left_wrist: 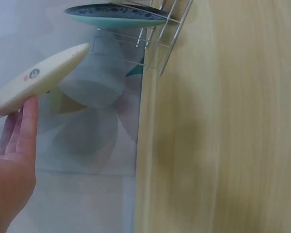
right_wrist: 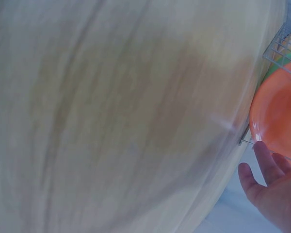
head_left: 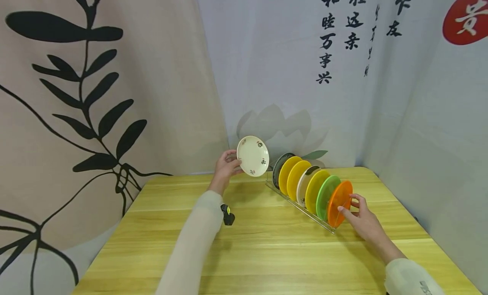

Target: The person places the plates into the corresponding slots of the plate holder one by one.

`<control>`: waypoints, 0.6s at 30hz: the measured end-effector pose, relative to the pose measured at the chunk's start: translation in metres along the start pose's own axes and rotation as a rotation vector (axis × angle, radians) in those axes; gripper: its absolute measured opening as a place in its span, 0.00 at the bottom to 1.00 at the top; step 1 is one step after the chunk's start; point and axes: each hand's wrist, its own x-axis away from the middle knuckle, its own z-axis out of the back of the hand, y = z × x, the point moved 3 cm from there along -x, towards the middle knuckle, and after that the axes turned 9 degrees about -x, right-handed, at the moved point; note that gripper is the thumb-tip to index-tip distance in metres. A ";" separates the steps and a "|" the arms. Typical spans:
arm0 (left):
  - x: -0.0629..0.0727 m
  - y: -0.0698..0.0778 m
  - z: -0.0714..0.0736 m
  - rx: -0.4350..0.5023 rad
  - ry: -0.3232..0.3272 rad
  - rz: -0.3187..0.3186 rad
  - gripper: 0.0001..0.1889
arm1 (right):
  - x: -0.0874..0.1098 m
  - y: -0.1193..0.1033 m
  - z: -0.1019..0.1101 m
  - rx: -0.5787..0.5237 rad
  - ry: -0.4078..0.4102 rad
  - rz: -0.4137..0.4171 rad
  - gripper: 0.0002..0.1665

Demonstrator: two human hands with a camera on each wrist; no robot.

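Note:
My left hand (head_left: 225,170) grips a small cream plate (head_left: 253,156) with little printed motifs by its left edge, raised in the air left of the wire rack (head_left: 305,210). In the left wrist view the plate (left_wrist: 43,77) is seen nearly edge-on, thumb on one side and fingers behind. My right hand (head_left: 364,218) is at the near end of the rack, its thumb and fingers spread. Its fingertips are right at the rim of the orange plate (head_left: 340,204) and the rack's end wire, as the right wrist view of the hand (right_wrist: 276,189) shows.
Several plates stand upright in the rack: a dark blue-patterned one (head_left: 281,170) at the far end, yellow ones (head_left: 297,180), a white one (head_left: 303,187) and a green one (head_left: 328,195). The wooden table (head_left: 267,252) meets a printed cloth wall (head_left: 171,96) behind.

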 end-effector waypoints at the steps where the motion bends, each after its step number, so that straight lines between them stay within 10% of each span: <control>1: -0.001 -0.001 -0.002 0.004 -0.004 -0.002 0.22 | 0.000 0.000 0.000 0.000 -0.001 -0.001 0.47; 18: -0.016 -0.010 -0.038 -0.008 -0.033 -0.032 0.20 | 0.000 -0.001 0.002 0.000 0.005 -0.015 0.49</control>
